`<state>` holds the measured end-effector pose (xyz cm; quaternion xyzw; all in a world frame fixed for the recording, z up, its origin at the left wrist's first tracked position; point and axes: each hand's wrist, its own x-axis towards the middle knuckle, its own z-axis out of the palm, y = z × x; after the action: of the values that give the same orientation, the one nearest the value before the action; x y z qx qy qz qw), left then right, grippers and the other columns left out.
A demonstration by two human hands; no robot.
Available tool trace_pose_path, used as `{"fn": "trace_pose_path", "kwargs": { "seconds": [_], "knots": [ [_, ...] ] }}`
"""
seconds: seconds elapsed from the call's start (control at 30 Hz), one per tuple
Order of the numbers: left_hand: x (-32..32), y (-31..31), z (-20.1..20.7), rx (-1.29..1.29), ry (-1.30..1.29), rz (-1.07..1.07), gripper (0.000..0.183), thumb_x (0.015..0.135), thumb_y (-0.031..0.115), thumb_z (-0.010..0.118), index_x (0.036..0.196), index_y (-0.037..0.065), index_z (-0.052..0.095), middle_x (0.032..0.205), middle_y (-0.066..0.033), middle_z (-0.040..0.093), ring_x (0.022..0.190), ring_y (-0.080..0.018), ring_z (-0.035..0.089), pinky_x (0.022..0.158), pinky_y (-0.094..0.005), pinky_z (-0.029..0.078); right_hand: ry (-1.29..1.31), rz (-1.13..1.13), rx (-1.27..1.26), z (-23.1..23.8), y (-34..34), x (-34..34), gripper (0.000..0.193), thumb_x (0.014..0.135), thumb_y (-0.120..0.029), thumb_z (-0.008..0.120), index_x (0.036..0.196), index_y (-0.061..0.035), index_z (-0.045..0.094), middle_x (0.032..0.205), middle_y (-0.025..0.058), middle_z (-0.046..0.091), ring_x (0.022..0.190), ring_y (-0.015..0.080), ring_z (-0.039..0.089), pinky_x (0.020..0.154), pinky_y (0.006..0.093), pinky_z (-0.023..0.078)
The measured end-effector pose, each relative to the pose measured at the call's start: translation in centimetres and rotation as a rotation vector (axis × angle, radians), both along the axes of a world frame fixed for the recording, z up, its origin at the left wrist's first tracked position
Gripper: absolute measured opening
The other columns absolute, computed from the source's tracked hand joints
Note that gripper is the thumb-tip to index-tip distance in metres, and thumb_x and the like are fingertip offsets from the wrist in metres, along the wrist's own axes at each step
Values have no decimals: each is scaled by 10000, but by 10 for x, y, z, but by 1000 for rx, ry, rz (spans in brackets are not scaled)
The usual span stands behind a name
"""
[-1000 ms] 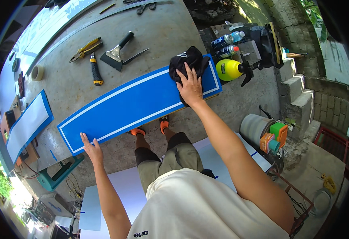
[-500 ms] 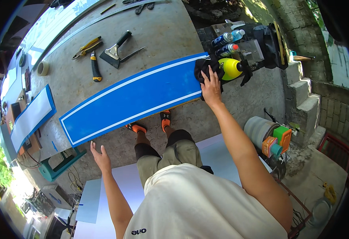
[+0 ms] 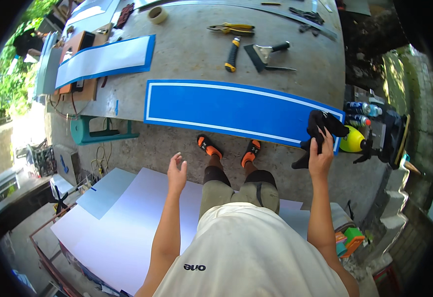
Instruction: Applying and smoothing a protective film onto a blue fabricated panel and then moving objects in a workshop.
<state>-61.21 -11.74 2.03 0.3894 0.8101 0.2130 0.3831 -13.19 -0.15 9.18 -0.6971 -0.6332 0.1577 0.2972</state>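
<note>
A long blue sign panel (image 3: 216,110) with a white border line lies along the table's near edge. At its right end my right hand (image 3: 321,157) grips a bunched black cloth (image 3: 319,123), part of which hangs over the edge. My left hand (image 3: 177,172) is in the air short of the table, empty, its fingers loosely bent and apart. A yellow spray bottle (image 3: 351,138) stands just right of the cloth.
Behind the panel lie pliers (image 3: 231,28), a yellow-and-black cutter (image 3: 232,55), a broad scraper (image 3: 263,53) and a tape roll (image 3: 157,15). A smaller blue-and-white panel (image 3: 107,58) rests at left. Below it stands a green stool (image 3: 90,132); spray cans (image 3: 358,108) stand at right.
My view has swung to the right, so the table appears turned. My right hand has drawn the cloth toward the near edge, and its fingers have closed on it. My left hand remains empty.
</note>
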Motion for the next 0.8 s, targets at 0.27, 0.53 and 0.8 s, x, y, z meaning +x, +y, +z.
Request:
{"fn": "trace_pose_path", "kwargs": {
  "seconds": [0.27,0.53,0.8],
  "knots": [
    [-60,-57,-1,-22,43,-17,410,956,214,698,1319,36,627,1223,-202,689,1158,-358,658,995,-441,511,-487,51,-56,-143,41,-167,626,930,-281,716,1524,-225,527,1669,126,314,1478,428,347,1105,653,363],
    [-157,-113,0,-181,-17,261,419,967,252,693,1324,45,626,1268,-185,697,1170,-343,670,1010,-434,521,-433,283,-119,-139,74,-384,666,975,-296,679,1584,-199,429,1707,103,184,1517,423,258,1160,650,328],
    [-202,-121,-22,-172,-95,331,418,972,265,692,1326,53,627,1206,-170,716,1108,-316,687,989,-427,533,-390,425,-158,-128,99,-492,686,933,-246,721,1559,-158,455,1689,125,193,1516,421,243,1180,629,282]
  ]
}}
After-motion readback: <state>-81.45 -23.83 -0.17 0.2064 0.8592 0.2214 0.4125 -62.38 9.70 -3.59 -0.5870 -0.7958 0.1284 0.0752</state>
